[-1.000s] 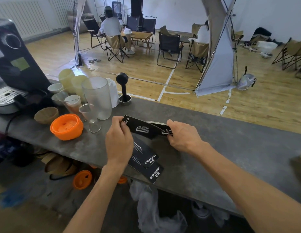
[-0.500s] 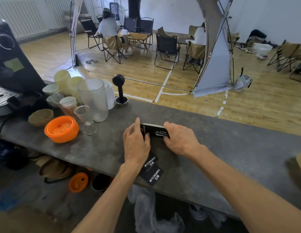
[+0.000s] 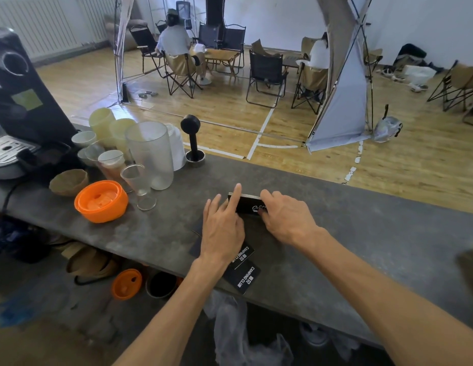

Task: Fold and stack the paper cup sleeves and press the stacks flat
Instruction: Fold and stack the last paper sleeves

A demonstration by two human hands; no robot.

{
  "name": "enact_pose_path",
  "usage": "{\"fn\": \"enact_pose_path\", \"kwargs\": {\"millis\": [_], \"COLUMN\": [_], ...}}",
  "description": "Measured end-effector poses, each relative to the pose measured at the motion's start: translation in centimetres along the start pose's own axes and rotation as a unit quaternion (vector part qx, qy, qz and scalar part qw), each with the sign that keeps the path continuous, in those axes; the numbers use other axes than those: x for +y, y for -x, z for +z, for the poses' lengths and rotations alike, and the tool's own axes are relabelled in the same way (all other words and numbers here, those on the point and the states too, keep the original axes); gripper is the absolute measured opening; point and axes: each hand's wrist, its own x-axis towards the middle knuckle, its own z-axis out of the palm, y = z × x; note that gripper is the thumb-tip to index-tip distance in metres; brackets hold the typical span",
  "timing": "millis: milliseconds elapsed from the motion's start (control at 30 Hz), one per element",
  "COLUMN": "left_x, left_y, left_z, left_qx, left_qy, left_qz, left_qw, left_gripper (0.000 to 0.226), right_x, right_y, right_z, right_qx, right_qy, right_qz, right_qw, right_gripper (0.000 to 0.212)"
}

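L hand (image 3: 222,233) flat, fingers straight, pressing black folded paper sleeve stack (image 3: 249,206) on grey counter (image 3: 362,233); R hand (image 3: 285,220) grips stack's 3 o'clock end.

My black sleeves (image 3: 247,274) carry white lettering on the mottled grey counter (image 3: 362,233); at left, an orange lid (image 3: 100,200), frosted cups (image 3: 150,154).

Both bare forearms reach in from the near edge and converge toward the middle. The left hand (image 3: 223,229) lies palm down, fingers straight and spread, index finger pointing far. The right hand (image 3: 285,217) is palm down just right of it, fingers bent downward.
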Motion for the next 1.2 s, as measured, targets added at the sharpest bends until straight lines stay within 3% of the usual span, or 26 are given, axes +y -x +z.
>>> {"fn": "enact_pose_path", "kwargs": {"millis": [133, 200, 300, 367, 600, 700, 800, 900, 1200], "left_x": [1.0, 1.7, 1.9, 1.9, 3.1, 3.2, 2.8, 1.9, -1.8], "left_y": [2.0, 3.7, 5.6, 6.2, 7.4, 7.0, 6.2, 4.6, -0.3], "left_z": [-2.5, -4.1, -5.2, -5.2, -5.2, -5.9, -7.7, -9.2, -4.6], "left_qx": [0.02, -0.047, -0.172, -0.195, -0.15, -0.098, 0.047, 0.174, 0.139], "left_qy": [-0.005, -0.054, -0.108, -0.111, -0.096, -0.034, 0.051, 0.108, 0.098], "left_qz": [-0.109, -0.129, -0.11, -0.091, -0.023, 0.008, -0.013, -0.044, -0.106], "left_qw": [0.994, 0.989, 0.973, 0.97, 0.984, 0.995, 0.997, 0.978, 0.98], "left_gripper": [0.073, 0.067, 0.082, 0.085, 0.04, 0.014, 0.012, 0.014, 0.005], "right_x": [0.1, 0.1, 0.2, 0.4, 0.3, 0.3, 0.4, 0.5, 0.5], "right_y": [0.0, 0.0, -0.2, -0.2, 0.0, 0.0, -0.1, -0.2, -0.1], "right_z": [0.1, 0.2, 0.2, 0.1, -0.2, -0.4, -0.4, -0.4, -0.4], "right_qx": [0.002, 0.007, -0.001, -0.005, -0.008, -0.011, -0.015, -0.018, -0.023], "right_qy": [-0.002, -0.003, -0.002, -0.004, -0.015, -0.019, -0.015, -0.017, -0.019], "right_qz": [-0.002, -0.003, -0.001, -0.003, -0.007, -0.006, -0.01, -0.015, -0.011], "right_qw": [1.0, 1.0, 1.0, 1.0, 1.0, 1.0, 1.0, 1.0, 1.0], "right_gripper": [0.023, 0.023, 0.024, 0.024, 0.023, 0.023, 0.022, 0.022, 0.021]}}
